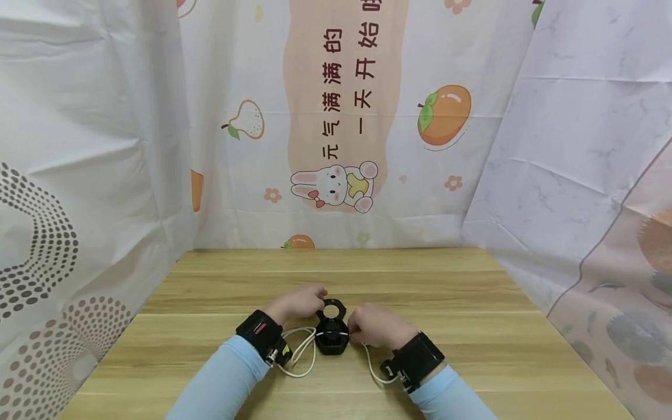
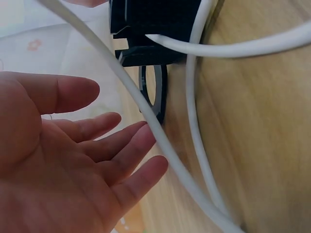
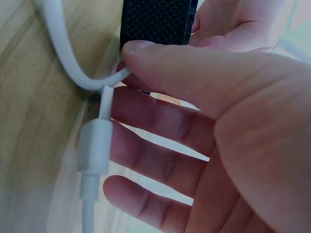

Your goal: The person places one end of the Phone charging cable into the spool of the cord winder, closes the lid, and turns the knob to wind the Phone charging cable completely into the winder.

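I note the right hand point(image 1: 379, 326) pinching a white cable point(image 3: 73, 70) beside the black holder point(image 1: 332, 345), apparently to steady it, left hand point(image 1: 298, 303) loosely spread near the ring point(image 2: 163, 90).

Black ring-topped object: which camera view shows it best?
Head: the black object fits entirely in frame, ring and body. Left wrist crops its body, with white cables crossing; right wrist shows only a textured part.
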`<state>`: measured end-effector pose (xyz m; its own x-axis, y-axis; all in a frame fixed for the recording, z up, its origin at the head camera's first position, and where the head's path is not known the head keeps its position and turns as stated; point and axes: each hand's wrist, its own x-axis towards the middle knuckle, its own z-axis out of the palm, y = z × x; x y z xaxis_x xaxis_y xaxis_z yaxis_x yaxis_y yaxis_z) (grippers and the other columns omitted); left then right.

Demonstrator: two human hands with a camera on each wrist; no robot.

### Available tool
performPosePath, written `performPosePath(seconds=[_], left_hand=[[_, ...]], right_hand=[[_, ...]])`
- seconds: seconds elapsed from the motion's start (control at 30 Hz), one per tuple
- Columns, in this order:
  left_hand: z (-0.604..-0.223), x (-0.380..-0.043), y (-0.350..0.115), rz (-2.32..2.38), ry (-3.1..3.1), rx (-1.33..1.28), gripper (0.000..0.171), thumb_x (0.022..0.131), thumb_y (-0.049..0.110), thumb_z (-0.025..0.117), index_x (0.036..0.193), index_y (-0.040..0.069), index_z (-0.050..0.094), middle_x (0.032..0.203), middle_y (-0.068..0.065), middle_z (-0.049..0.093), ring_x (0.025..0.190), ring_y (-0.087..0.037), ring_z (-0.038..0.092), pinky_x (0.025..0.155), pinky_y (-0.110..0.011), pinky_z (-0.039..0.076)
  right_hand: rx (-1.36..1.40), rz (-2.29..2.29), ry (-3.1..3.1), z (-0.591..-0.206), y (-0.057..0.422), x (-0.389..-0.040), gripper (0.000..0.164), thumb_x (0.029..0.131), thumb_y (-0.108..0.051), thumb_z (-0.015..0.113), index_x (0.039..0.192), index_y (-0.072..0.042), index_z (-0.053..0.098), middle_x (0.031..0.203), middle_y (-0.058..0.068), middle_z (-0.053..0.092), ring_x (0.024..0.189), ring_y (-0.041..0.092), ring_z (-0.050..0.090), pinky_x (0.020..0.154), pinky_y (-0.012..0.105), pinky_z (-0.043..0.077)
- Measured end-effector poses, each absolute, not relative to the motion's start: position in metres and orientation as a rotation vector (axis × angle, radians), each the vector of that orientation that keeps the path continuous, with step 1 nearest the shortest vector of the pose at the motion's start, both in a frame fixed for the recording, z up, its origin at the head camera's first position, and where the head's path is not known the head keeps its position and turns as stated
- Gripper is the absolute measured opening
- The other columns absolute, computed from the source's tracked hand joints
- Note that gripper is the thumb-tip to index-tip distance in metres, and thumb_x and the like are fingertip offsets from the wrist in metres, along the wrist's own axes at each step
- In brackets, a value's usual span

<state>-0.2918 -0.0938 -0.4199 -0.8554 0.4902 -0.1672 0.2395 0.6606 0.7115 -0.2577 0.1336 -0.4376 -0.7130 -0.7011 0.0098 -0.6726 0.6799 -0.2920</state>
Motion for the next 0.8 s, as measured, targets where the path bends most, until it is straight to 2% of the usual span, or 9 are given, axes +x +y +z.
performPosePath(seconds=[0.13, 0.4, 0.8], left_hand=[[-0.423, -0.295, -0.094, 1.023, 2.526, 0.556, 0.049, 0.091, 0.004, 0.054, 0.137, -0.011, 0.053, 0.138, -0.025, 0.056, 0.127, -0.034, 0.052, 0.106, -0.052, 0.041], [-0.431, -0.305, -0.098, 1.115, 2.465, 0.466, 0.045, 0.091, 0.006, 0.056, 0.134, -0.007, 0.057, 0.128, -0.018, 0.060, 0.116, -0.029, 0.054, 0.105, -0.052, 0.040], [-0.431, -0.306, -0.099, 1.208, 2.411, 0.408, 0.044, 0.095, 0.009, 0.057, 0.136, -0.006, 0.056, 0.129, -0.016, 0.059, 0.118, -0.029, 0.051, 0.107, -0.053, 0.037]], right_hand=[[-1.142, -0.414, 2.787, -0.438, 0.134, -0.258, 0.019, 0.086, -0.010, 0.078, 0.071, -0.021, 0.072, 0.064, -0.019, 0.054, 0.058, 0.002, 0.049, 0.056, 0.022, 0.044], [-1.152, -0.411, 2.783, -0.439, 0.134, -0.260, 0.019, 0.086, -0.010, 0.078, 0.071, -0.021, 0.071, 0.064, -0.019, 0.054, 0.059, 0.002, 0.049, 0.056, 0.022, 0.044], [-1.149, -0.406, 2.787, -0.437, 0.135, -0.258, 0.017, 0.087, -0.010, 0.078, 0.074, -0.020, 0.074, 0.066, -0.019, 0.056, 0.060, 0.001, 0.051, 0.058, 0.022, 0.045]])
